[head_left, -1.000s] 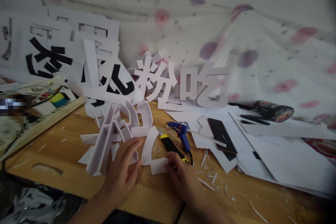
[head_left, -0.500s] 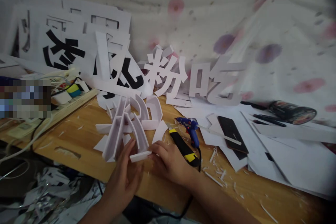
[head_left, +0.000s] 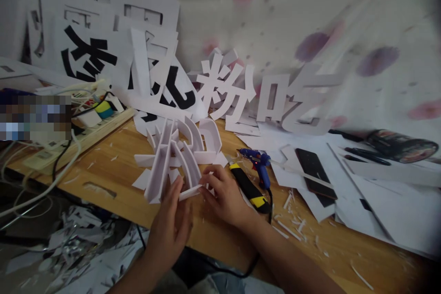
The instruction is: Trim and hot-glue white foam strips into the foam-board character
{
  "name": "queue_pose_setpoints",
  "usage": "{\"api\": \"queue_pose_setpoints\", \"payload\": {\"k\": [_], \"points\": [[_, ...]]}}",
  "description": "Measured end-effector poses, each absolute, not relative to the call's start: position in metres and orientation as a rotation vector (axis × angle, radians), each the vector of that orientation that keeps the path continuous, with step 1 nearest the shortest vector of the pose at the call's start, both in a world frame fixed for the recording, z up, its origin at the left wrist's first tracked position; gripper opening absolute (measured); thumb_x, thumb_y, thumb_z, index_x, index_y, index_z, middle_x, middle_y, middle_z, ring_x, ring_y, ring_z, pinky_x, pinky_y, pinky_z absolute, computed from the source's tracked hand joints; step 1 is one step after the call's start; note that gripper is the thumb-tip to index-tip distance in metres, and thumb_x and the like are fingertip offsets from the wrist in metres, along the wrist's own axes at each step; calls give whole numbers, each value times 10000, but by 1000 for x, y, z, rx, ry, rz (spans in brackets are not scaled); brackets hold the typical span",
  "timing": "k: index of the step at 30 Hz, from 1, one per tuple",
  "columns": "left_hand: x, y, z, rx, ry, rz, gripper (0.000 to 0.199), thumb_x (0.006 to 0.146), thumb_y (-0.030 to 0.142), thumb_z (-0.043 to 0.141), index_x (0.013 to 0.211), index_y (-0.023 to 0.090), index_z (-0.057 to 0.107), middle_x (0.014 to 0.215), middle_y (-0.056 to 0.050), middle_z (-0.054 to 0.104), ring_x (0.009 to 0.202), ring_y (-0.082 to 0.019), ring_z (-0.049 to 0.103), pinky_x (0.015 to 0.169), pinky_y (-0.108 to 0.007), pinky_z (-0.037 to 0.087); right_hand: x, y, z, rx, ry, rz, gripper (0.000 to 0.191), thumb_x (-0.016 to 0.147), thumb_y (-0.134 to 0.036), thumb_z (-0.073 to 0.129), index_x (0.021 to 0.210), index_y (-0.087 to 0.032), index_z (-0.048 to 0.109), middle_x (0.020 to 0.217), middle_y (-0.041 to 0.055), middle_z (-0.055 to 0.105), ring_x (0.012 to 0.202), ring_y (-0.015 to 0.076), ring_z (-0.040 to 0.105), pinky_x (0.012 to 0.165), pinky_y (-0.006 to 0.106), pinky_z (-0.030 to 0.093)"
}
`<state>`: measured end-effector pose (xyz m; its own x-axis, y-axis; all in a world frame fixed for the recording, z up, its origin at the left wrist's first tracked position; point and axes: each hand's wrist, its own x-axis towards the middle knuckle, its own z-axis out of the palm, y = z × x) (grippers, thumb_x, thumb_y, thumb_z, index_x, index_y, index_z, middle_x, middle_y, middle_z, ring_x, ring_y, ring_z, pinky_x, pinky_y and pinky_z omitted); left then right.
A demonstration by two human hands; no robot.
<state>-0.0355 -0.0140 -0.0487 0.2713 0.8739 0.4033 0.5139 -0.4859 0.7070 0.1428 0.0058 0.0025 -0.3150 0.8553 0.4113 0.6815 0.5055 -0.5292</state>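
Note:
A white three-dimensional character [head_left: 184,161] with upright side walls lies on the wooden table in front of me. At its near end is a short white strip [head_left: 189,192], standing on edge against a curved stroke. My right hand [head_left: 223,195] pinches the right end of this strip between thumb and fingers. My left hand [head_left: 172,223] is at the strip's other end, fingers stretched and touching there, thumb apart. To the right lie a black-and-yellow utility knife [head_left: 250,188] and a blue glue gun [head_left: 258,163] with a small red light and a white glue stick.
Finished white characters [head_left: 225,85] lean against the flowered curtain at the back. Cut-out sheets [head_left: 148,18] stand at the left behind a power strip [head_left: 79,140] with tangled cables. A phone [head_left: 315,170] lies on white sheets [head_left: 396,197] at right. Scraps [head_left: 86,243] fill the space below the table.
The view has shifted, so the scene sits slightly to the right and mostly higher. Both hands stay at the white strip, whose right end now looks tilted up a little more.

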Motion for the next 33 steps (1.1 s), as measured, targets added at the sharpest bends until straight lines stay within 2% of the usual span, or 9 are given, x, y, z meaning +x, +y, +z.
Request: {"api": "queue_pose_setpoints", "payload": {"k": [4, 9, 13, 16, 20, 24, 30, 33], "points": [[-31, -9, -46, 2187, 1260, 1101, 579, 916, 189, 403, 1443, 267, 179, 1448, -120, 381, 1337, -267, 350, 1039, -473, 388, 144, 9, 5, -1214, -2129, 330, 131, 852, -157, 516, 947, -209, 590, 1072, 66, 527, 861, 150, 568, 761, 300, 478], [-32, -14, -43, 2129, 1260, 1141, 543, 915, 165, 404, 1423, 278, 251, 1421, -93, 430, 1315, -252, 390, 1036, -456, 404, 147, 5, 9, -1076, -2113, 302, 136, 832, -133, 520, 941, -198, 568, 1004, 78, 556, 827, 157, 564, 697, 292, 486], [-35, -22, -33, 2069, 1156, 1356, 624, 880, 139, 468, 1435, 287, 223, 1472, -89, 344, 1319, -268, 380, 1050, -477, 390, 146, -5, 13, -961, -1886, 314, 118, 823, -124, 523, 884, -218, 487, 786, 7, 550, 672, 124, 542, 582, 237, 459], [-36, -17, -22, 1998, 1151, 1491, 622, 864, 125, 496, 1415, 299, 264, 1479, -82, 318, 1301, -271, 401, 1048, -484, 393, 141, -11, 12, -1044, -1714, 239, 131, 824, -132, 528, 835, -228, 440, 693, -31, 521, 598, 107, 523, 547, 217, 429], [-37, -4, -9, 2069, 1179, 1498, 555, 857, 115, 503, 1369, 265, 348, 1407, -91, 402, 1274, -254, 423, 1054, -467, 383, 131, -11, 6, -1245, -1808, 128, 100, 822, -160, 517, 794, -214, 438, 658, -25, 539, 546, 106, 534, 511, 210, 408], [-39, 1, -5, 2226, 1163, 1466, 502, 853, 96, 493, 1327, 227, 393, 1323, -93, 468, 1249, -220, 430, 1041, -399, 395, 123, -7, -1, -1370, -1907, -12, 124, 807, -155, 493, 725, -214, 422, 596, -19, 543, 502, 120, 536, 475, 216, 364], [-42, 0, -5, 2300, 1139, 1387, 399, 854, 71, 462, 1229, 208, 465, 1270, -89, 489, 1208, -199, 460, 1017, -354, 404, 114, 0, -15, -1625, -1795, 56, 149, 756, -195, 551, 722, -224, 409, 522, -33, 543, 424, 137, 513, 420, 228, 298], [-42, -1, -5, 2312, 1122, 1378, 394, 854, 67, 462, 1223, 206, 470, 1254, -87, 493, 1200, -193, 464, 1010, -342, 407, 112, 2, -24, -1620, -1716, 129, 130, 760, -214, 524, 746, -228, 396, 531, -30, 543, 410, 137, 501, 410, 225, 308]]}}
